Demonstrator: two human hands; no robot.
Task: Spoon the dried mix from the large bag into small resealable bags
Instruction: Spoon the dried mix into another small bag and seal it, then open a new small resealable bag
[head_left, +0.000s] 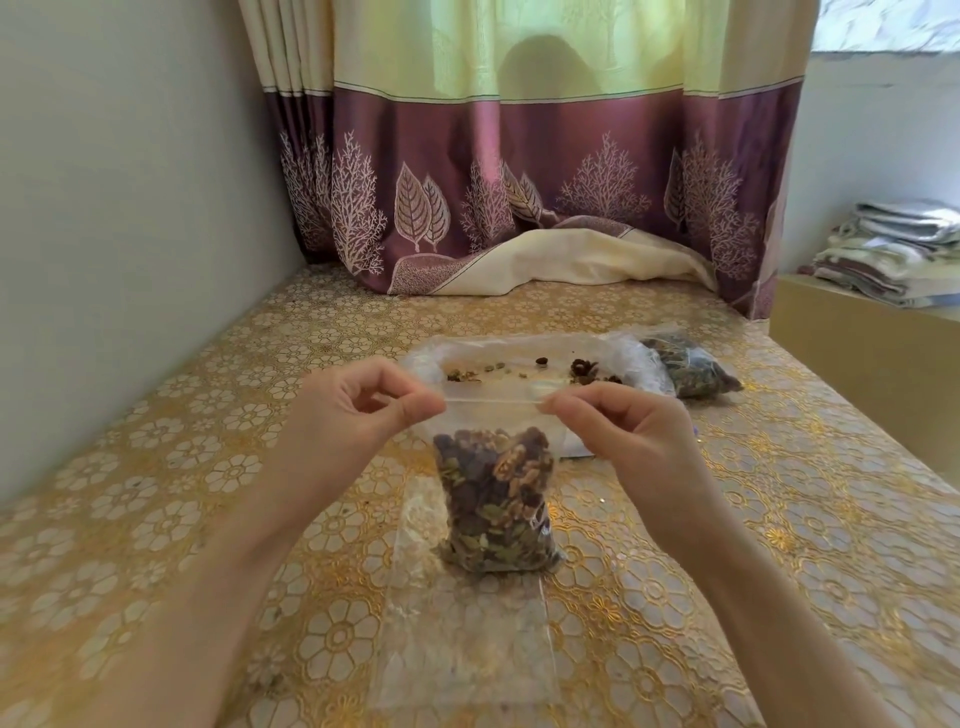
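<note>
A small clear resealable bag (493, 499), filled with nuts, seeds and dark dried fruit, stands upright on the table in the middle. My left hand (358, 415) pinches the left end of its top seal strip, and my right hand (623, 431) pinches the right end. Behind it lies the large clear bag (524, 358), flat and nearly empty, with a few crumbs of mix inside. A filled small bag (691, 369) lies at the back right. No spoon is visible.
Empty clear small bags (467, 639) lie flat on the gold flower-patterned tablecloth (156, 519) near me. A wall runs along the left. A purple curtain (519, 197) hangs onto the table's far end. Folded cloths (893, 249) sit on a ledge at right.
</note>
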